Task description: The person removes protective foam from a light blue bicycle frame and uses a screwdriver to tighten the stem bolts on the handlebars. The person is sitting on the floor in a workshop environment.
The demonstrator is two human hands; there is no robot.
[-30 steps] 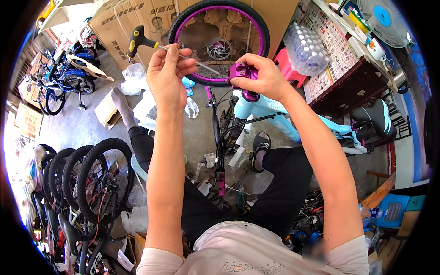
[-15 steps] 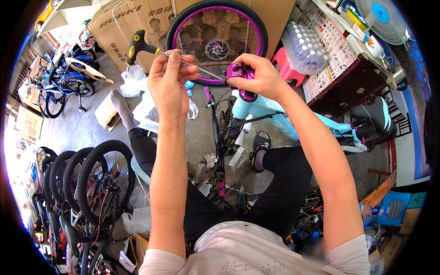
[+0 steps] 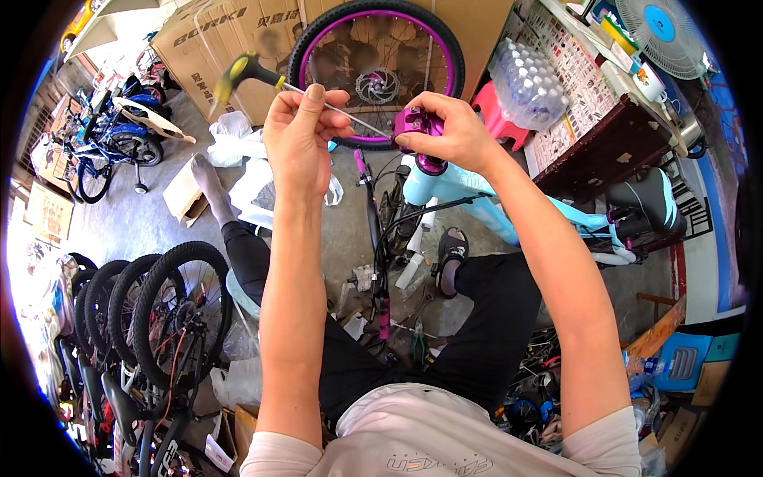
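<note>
My left hand (image 3: 300,139) pinches the thin shaft of a hex key with a black and yellow T-shaped handle (image 3: 253,68). The shaft slants down to the right and its tip meets the left side of a purple bicycle stem (image 3: 407,126). Around that stem my right hand (image 3: 455,131) is closed, thumb below and fingers above. Beneath it sits the head tube of a light blue bike frame (image 3: 425,187). A dark handlebar with purple grips (image 3: 373,226) hangs beside the frame, joined by black cables. Where exactly the tip seats is too small to tell.
A purple-rimmed wheel (image 3: 296,60) leans against a large cardboard box (image 3: 214,48) ahead. Several bikes (image 3: 147,318) stand at the left. Wrapped bottles (image 3: 528,83) rest on a pink stool (image 3: 497,115), right. Pliers (image 3: 419,342) and loose parts lie between my legs.
The hex key has turned about its shaft; its handle has swung and looks blurred. My left hand has shifted slightly right, while my right hand stays on the stem.
</note>
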